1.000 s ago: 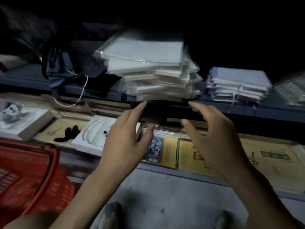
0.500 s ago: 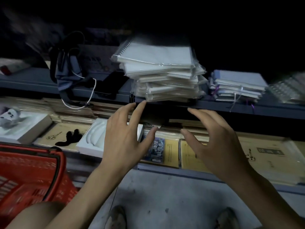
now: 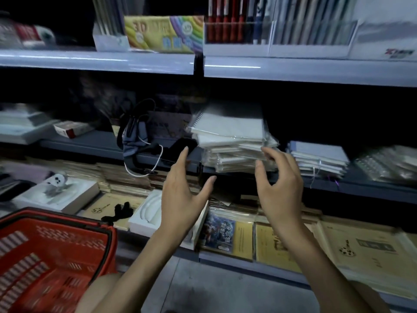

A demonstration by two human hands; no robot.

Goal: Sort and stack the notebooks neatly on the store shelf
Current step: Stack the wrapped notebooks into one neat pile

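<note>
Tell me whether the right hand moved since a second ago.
Yes: right hand rose from below the plastic-wrapped white notebook stack to its right edge.

Centre: notebook stack (image 3: 230, 141) white to cream under clear glossy wrap; right of it, smaller stack (image 3: 320, 157) pale lilac-grey with white page edges. Lower left: basket (image 3: 52, 256) bright red, slotted grid pattern, black rim; lower right: booklets (image 3: 370, 251) mustard-tan with small dark print, plus one card (image 3: 220, 231) with a blue-white illustrated panel. Top: box (image 3: 162, 33) yellow with rainbow stripes, pens (image 3: 223, 21) dark red in a row, shelf edge (image 3: 293, 71) pale grey-blue; centre-left: bag (image 3: 135, 136) slate blue, cord (image 3: 160, 154) white.
</note>
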